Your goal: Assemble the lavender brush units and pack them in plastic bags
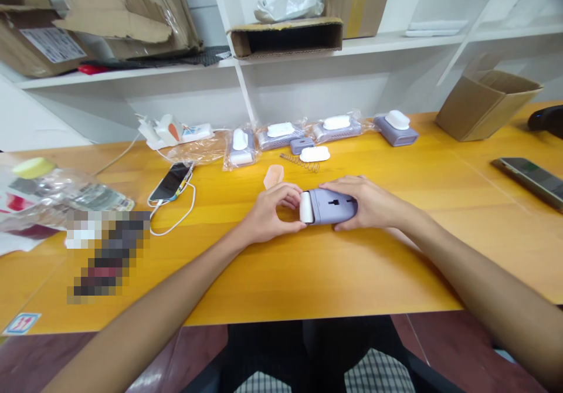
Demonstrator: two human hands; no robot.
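A purple-grey plastic device [326, 206] with dark slots and a white ribbed end piece [306, 207] lies sideways between my hands, low over the table. My right hand [368, 202] wraps round its rounded right end, thumb on the near side. At the left, the thumb and fingertips of my left hand [273, 212] pinch the white end piece from both sides. Just beyond my left hand is a pale orange translucent cap [273, 176]. Farther back lie a coiled spring [299, 162], a white oval part [315, 154] and a small purple-grey block [301, 145].
Several purple-grey units with white tops, some bagged, line the back, including an unbagged one [396, 129]. A charging phone [171, 182], power strip [180, 134] and plastic bottle [74, 187] are at left. An open carton [479, 102] and another phone [532, 179] stand right.
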